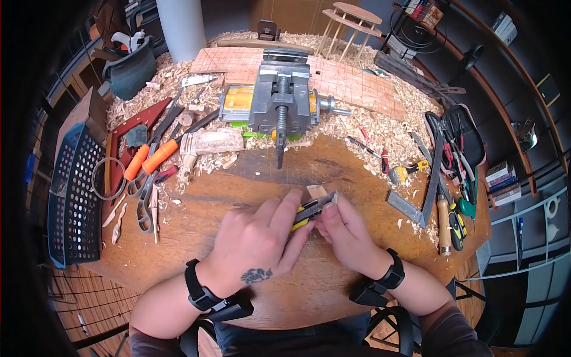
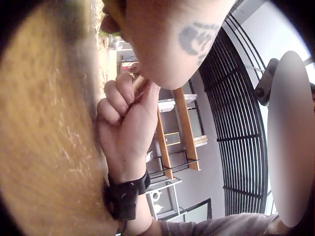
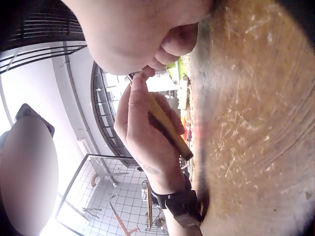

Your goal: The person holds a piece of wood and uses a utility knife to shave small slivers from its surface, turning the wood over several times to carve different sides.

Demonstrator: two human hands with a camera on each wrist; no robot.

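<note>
In the head view my left hand (image 1: pixel 253 235) grips a yellow-and-black utility knife (image 1: pixel 302 221), its blade slanting up to the right. My right hand (image 1: pixel 351 235) pinches a small pale piece of wood (image 1: pixel 316 191) close against that blade, the thumb near the blade's far end. Seen from the right wrist, the knife's yellow handle (image 3: pixel 170 132) runs back under the left palm. From the left wrist, the curled right fingers (image 2: pixel 118 96) show round the wood, which is mostly hidden there by the left forearm and hand.
A metal vise (image 1: pixel 282 98) stands ahead, amid wood shavings (image 1: pixel 351 140). Scissors (image 1: pixel 144 205), orange-handled tools (image 1: pixel 159 156) and a blue basket (image 1: pixel 74 196) lie to the left. On the right are a metal square (image 1: pixel 407 208), a wooden-handled tool (image 1: pixel 444 229) and a tool pouch (image 1: pixel 467 134).
</note>
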